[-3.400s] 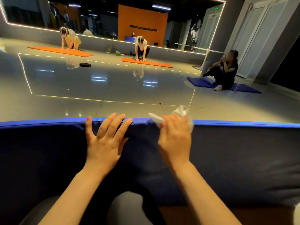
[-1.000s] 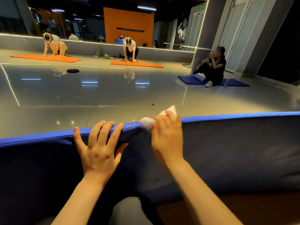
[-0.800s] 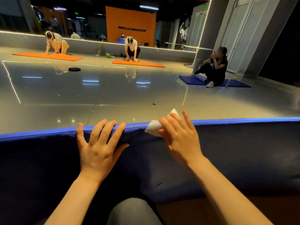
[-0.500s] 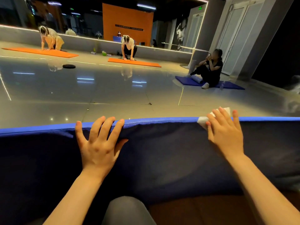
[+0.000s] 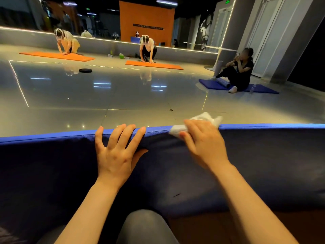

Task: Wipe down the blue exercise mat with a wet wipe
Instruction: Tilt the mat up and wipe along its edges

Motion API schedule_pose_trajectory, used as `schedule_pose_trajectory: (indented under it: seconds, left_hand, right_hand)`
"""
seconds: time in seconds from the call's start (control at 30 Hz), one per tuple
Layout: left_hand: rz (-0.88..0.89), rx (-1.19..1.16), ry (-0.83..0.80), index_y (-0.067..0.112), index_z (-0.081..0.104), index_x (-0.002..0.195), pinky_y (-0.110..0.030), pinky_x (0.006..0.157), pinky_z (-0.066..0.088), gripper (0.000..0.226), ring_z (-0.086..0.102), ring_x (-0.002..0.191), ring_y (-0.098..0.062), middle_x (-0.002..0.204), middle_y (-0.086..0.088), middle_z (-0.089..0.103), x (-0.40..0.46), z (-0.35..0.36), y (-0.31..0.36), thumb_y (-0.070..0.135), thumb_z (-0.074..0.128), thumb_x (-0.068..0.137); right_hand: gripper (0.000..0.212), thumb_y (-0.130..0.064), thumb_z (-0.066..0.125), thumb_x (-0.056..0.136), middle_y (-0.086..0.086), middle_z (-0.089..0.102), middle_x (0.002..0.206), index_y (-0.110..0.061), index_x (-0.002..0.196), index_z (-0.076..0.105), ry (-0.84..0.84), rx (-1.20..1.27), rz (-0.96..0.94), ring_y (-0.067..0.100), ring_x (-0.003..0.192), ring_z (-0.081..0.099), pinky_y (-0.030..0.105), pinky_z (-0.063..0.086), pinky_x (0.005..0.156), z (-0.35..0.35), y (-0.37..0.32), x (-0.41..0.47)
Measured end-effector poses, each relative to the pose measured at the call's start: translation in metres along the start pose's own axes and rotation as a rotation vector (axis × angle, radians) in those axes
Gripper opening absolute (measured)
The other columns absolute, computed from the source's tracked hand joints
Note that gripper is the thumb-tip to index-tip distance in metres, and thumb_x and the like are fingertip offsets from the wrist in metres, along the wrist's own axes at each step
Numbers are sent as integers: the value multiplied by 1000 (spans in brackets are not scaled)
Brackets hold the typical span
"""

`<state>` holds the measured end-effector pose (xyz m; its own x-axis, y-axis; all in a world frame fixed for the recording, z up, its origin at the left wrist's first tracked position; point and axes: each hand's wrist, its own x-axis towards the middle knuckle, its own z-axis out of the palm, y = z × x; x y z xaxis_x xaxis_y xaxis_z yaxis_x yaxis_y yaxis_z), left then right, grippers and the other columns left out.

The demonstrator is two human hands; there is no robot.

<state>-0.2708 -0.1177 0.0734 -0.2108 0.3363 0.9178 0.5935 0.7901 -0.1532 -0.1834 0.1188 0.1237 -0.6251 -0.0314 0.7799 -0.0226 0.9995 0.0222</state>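
The blue exercise mat [image 5: 263, 164] spreads across the lower half of the head view, its bright far edge running left to right. My left hand [image 5: 117, 154] lies flat on the mat with straight, spread fingers reaching the far edge. My right hand [image 5: 204, 143] grips a crumpled white wet wipe [image 5: 179, 128] and presses it on the mat's far edge, just right of the left hand. Part of the wipe sticks out beyond the fingers.
A glossy grey floor [image 5: 123, 95] lies beyond the mat. Two people kneel on orange mats [image 5: 153, 65] at the back. A seated person [image 5: 237, 73] is on another blue mat at the right. A dark disc [image 5: 85, 70] lies on the floor. My knee [image 5: 146, 226] is below.
My right hand has slid the wipe back left along the mat's far edge, from well to the right toward the left hand. The left hand has stayed planted.
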Motion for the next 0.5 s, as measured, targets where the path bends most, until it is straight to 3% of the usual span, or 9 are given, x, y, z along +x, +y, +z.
schedule_pose_trajectory:
  seconds: [0.13,0.2,0.3,0.37,0.43,0.5]
  left_hand:
    - [-2,12,22,24,53,132,-59,107,21,49,49,119,-24,127,-4,56,-2,1,3,42,67,89]
    - [-22,10,25,23,53,131,-59,108,20,48,49,119,-25,126,-5,58,-2,1,6,41,67,89]
    - [-67,9,23,22,55,130,-58,109,18,46,49,119,-26,125,-7,61,-3,-1,14,40,67,89]
    - [-76,22,25,22,56,129,-58,109,17,44,49,119,-26,126,-6,59,-3,-4,18,40,65,90]
    - [-74,30,18,22,55,130,-58,109,17,44,49,120,-25,127,-5,58,-5,-7,18,41,64,91]
    - [-63,16,1,23,52,132,-56,111,15,45,48,121,-24,129,-3,55,-5,-11,17,41,62,91]
  right_hand:
    - [51,-38,41,96,23,66,97,2,119,62,2,-222,129,42,88,62,43,37,84,-21,91,-26]
    - [46,-34,39,98,23,64,94,2,108,64,23,-213,191,43,86,59,45,36,85,-23,102,-31]
    - [38,-22,33,99,15,59,77,-3,82,61,87,-140,252,39,74,55,45,35,79,-9,73,-19]
    - [32,-15,36,96,14,57,71,-5,75,59,156,-101,191,36,67,53,43,32,73,2,34,-9]
    - [29,-16,39,95,11,59,74,-7,77,60,190,8,163,34,70,52,41,33,75,15,-18,-2]
    - [30,-21,40,96,6,64,85,-9,86,65,157,160,151,26,82,53,38,35,89,22,-68,3]
